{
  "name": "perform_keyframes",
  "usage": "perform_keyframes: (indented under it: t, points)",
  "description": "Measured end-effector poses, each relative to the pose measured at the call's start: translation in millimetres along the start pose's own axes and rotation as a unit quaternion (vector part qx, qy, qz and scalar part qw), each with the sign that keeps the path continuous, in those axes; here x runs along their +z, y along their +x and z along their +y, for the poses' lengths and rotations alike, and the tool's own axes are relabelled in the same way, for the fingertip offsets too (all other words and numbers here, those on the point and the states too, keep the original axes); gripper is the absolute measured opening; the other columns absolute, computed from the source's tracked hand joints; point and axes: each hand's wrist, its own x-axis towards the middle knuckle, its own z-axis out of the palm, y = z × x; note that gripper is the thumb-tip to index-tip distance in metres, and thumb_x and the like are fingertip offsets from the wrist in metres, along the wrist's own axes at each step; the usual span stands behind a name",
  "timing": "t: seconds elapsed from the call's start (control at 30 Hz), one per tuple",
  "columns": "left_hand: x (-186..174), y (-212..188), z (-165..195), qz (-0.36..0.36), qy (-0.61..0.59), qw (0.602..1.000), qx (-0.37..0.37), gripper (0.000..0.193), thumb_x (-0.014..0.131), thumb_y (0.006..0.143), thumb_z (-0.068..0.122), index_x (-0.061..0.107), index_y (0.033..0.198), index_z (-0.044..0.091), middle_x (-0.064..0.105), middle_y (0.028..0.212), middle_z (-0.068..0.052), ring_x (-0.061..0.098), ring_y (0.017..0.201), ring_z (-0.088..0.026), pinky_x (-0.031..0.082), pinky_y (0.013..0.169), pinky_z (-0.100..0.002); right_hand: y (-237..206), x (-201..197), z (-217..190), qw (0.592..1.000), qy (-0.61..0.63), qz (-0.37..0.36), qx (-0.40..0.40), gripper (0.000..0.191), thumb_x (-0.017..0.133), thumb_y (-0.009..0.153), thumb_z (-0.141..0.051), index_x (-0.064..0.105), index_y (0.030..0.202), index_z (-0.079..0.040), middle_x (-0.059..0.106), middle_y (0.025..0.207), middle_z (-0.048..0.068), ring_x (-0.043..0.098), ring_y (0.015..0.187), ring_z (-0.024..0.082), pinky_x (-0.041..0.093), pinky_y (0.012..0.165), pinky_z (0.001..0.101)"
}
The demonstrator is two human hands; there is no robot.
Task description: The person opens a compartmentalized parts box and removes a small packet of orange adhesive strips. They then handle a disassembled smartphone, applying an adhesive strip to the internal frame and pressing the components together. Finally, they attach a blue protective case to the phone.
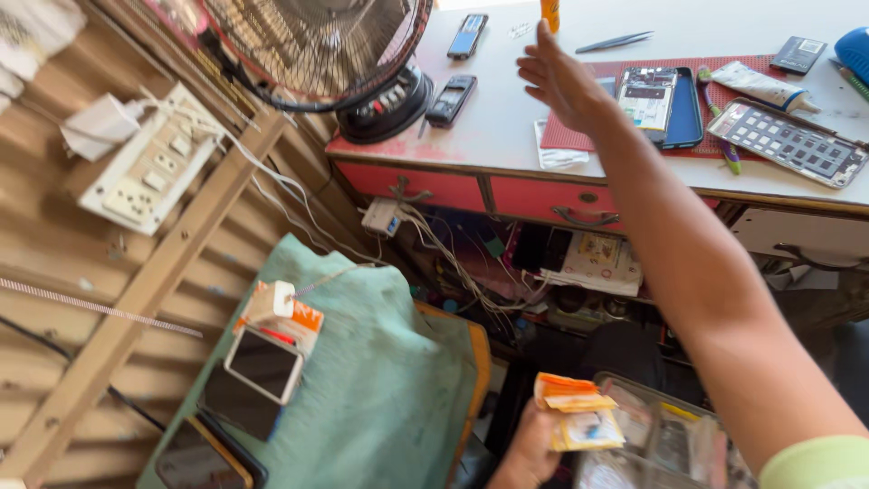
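My right hand: my right hand [559, 80] is stretched out over the white table [493, 118], fingers spread and open, holding nothing.
Just beside my right hand: a phone with its back off [646, 98] lies on a red mat [566, 136], resting partly over a dark blue phone [685, 109].
Further right of that hand: a flat phone frame [786, 142] and a white tube [762, 85] lie on the same mat, with a small dark part [797, 53] beyond them.
Beyond my right hand: metal tweezers [614, 42] lie on the table.
Left of my right hand: two dark phones [451, 99] [467, 35] lie near the black base of a fan [337, 54].
My left hand: my left hand [528, 445], low near my lap, is closed around a bundle of small orange and white packets [577, 412].
Right of my left hand: a clear plastic box [661, 439] holds more small packets.
Left of my left hand: a green cloth [380, 380] covers a stool; on it lie a white phone [263, 364], a white charger [272, 302] and a dark phone [210, 457].
Far left: a white switchboard [149, 163] hangs on the wooden wall.
Under the table: red drawers [480, 192] and tangled white wires [453, 263].
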Motion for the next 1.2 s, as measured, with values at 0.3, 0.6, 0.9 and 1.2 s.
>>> perform_keyframes:
  t: [0.3, 0.6, 0.9, 1.2]
  points:
    - [-27.0, -1.6, 2.6, 0.040, -0.072, 0.996, -0.030, 0.041, 0.067, 0.085, 0.006, 0.065, 0.125, -0.002, 0.074, 0.118, -0.016, 0.074, 0.107, -0.026, 0.059, 0.097, -0.040, 20.3, 15.3, 22.9, 0.998, 0.002, 0.010, -0.067, 0.089, 0.046, 0.098, -0.065, 0.033, 0.155, 0.002, 0.042, 0.157, 0.025, 0.043, 0.146, 0.031, 0.035, 0.120, 0.0431]
    - [-61.7, 24.9, -15.0, 0.047, -0.098, 0.994, 0.011, 0.038, 0.069, 0.089, 0.010, 0.064, 0.125, -0.001, 0.072, 0.118, -0.014, 0.071, 0.108, -0.026, 0.057, 0.098, -0.042, -308.1, -36.2, 106.0, 0.994, -0.107, -0.013, 0.006, 0.050, 0.056, 0.087, 0.009, 0.053, 0.137, 0.000, 0.058, 0.142, 0.014, 0.054, 0.132, 0.020, 0.044, 0.106, 0.0373]
    - [10.5, 35.3, -159.6, -0.030, 0.117, 0.988, -0.093, 0.044, 0.072, 0.087, 0.003, 0.058, 0.129, 0.001, 0.068, 0.123, -0.008, 0.067, 0.115, -0.018, 0.053, 0.101, -0.036, -520.1, -42.2, 192.1, 0.925, 0.027, 0.364, 0.103, 0.053, 0.070, 0.087, 0.007, 0.055, 0.138, 0.000, 0.061, 0.134, 0.013, 0.059, 0.126, 0.019, 0.049, 0.107, 0.0323]
    - [29.3, 24.1, -163.4, -0.046, 0.001, 0.972, -0.230, 0.040, 0.062, 0.097, 0.012, 0.056, 0.135, 0.000, 0.068, 0.126, -0.011, 0.068, 0.115, -0.022, 0.054, 0.099, -0.039, -554.3, -75.0, 185.4, 0.916, 0.061, 0.371, 0.140, 0.044, 0.071, 0.079, 0.013, 0.061, 0.120, 0.002, 0.068, 0.119, 0.008, 0.066, 0.113, 0.012, 0.056, 0.095, 0.0268]
